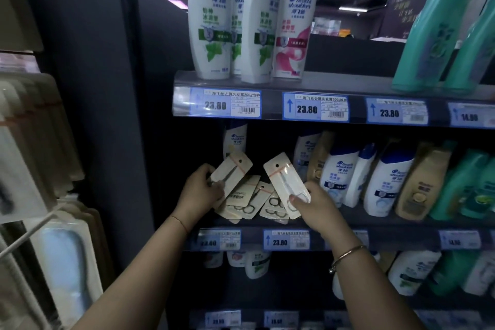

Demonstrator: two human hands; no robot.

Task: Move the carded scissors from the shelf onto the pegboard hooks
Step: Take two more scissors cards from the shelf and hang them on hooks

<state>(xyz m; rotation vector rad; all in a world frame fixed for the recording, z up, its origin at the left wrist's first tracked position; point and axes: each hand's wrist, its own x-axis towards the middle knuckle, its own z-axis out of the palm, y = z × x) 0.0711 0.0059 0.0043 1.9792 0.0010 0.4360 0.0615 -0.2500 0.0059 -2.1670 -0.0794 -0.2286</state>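
Observation:
Several carded scissors, small scissors on beige cards with a hang hole, lie in a loose pile on the middle shelf. My left hand grips one carded scissors by its lower end, tilted up to the right. Another carded scissors leans up to the left, pinched at its bottom edge by my right hand. Both held cards sit just above the pile. At the far left, a white hook sticks out from the pegboard display, with hanging carded goods above it.
Shampoo bottles stand on the middle shelf right of the pile, and more line the top shelf. Price tags run along the shelf edges. A dark panel separates the shelves from the pegboard side.

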